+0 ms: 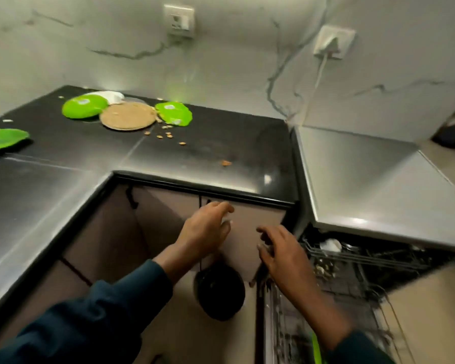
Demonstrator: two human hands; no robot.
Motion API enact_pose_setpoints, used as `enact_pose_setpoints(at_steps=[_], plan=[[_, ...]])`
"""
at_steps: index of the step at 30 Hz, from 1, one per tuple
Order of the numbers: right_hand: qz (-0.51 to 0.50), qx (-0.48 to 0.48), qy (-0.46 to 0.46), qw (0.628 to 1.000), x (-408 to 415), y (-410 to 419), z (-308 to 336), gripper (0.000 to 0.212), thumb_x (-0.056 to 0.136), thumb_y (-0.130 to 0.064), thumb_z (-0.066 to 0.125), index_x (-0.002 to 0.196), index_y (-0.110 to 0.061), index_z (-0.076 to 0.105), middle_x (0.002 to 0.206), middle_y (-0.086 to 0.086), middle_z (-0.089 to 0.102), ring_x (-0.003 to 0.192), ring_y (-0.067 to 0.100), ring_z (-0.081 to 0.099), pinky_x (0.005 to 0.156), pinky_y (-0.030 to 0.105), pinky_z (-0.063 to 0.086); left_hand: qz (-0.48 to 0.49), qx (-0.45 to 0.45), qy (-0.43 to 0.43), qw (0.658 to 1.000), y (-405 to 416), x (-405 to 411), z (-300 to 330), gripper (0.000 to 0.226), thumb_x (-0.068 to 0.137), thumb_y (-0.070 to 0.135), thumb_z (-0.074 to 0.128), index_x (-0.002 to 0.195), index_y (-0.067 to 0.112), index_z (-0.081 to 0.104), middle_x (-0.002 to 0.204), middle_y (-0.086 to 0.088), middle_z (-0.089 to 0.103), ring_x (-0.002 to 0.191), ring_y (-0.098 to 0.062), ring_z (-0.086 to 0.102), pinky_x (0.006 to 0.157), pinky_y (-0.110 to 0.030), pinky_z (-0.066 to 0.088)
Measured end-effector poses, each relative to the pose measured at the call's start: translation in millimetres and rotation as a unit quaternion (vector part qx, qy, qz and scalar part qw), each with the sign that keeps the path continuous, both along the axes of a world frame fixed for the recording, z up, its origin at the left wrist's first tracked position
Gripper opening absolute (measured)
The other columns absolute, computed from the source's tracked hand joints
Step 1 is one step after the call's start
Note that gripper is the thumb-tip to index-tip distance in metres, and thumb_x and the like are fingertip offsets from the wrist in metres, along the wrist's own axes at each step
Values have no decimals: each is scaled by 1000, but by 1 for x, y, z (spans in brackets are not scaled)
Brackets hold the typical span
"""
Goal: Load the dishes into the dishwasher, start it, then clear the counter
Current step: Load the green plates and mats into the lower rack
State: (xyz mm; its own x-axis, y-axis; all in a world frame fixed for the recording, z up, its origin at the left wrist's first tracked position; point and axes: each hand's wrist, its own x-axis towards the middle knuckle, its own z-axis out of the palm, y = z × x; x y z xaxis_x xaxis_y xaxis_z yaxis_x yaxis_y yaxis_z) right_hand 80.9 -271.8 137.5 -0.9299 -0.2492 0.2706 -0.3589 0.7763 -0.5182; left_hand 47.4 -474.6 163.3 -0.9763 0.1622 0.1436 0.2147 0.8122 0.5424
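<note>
Both hands are raised in front of the cabinet doors below the black counter (221, 151). My left hand (208, 228) has relaxed, slightly bent fingers and holds nothing. My right hand (281, 249) is spread, palm down, empty, beside the open dishwasher (352, 271). Its racks (334, 290) are pulled out, with a white item (331, 244) in the upper one and a green item (316, 348) at the bottom edge. On the counter lie a green plate (84, 106), a brown round plate (128, 116), a crumpled green piece (174, 113) and another green plate (3, 139) at the left.
Crumbs (168, 134) are scattered on the counter, one more piece (226, 163) nearer the edge. A white cloth-like thing (111, 96) lies behind the plates. A black round object (220, 292) hangs below my left wrist. The dishwasher's steel top (365, 179) is at right. A wall socket (332, 42) holds a plug.
</note>
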Motion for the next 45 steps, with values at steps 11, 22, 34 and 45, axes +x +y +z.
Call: enact_pose_setpoints(at_steps=[11, 22, 34, 45], plan=[[111, -18, 39, 993, -98, -199, 15, 31, 89, -20, 65, 120, -20, 60, 104, -6, 59, 93, 10, 58, 83, 34, 52, 145, 27, 41, 988, -210, -42, 15, 29, 89, 26, 56, 118, 22, 59, 111, 2, 60, 101, -17, 58, 86, -37, 49], [164, -4, 48, 985, -184, -316, 22, 31, 89, -23, 65, 120, -19, 60, 108, -3, 63, 98, 15, 61, 84, 35, 52, 238, 45, 36, 970, -330, -95, 14, 31, 92, 26, 55, 122, 22, 57, 115, 4, 61, 96, -14, 60, 83, -34, 52], [213, 67, 69, 972, -385, -419, 14, 50, 86, -34, 68, 129, -14, 54, 125, 9, 58, 113, 29, 56, 96, 43, 46, 306, 45, 15, 951, -410, -248, -2, 30, 92, 22, 54, 120, 15, 60, 116, -3, 64, 98, -20, 61, 84, -30, 46], [162, 52, -57, 984, -592, -476, -17, 48, 87, -37, 68, 126, -11, 54, 122, 12, 57, 113, 29, 54, 92, 37, 43, 408, 59, -71, 908, -451, -398, -22, 30, 90, 20, 53, 118, 10, 57, 117, -10, 64, 108, -29, 57, 79, -31, 41]])
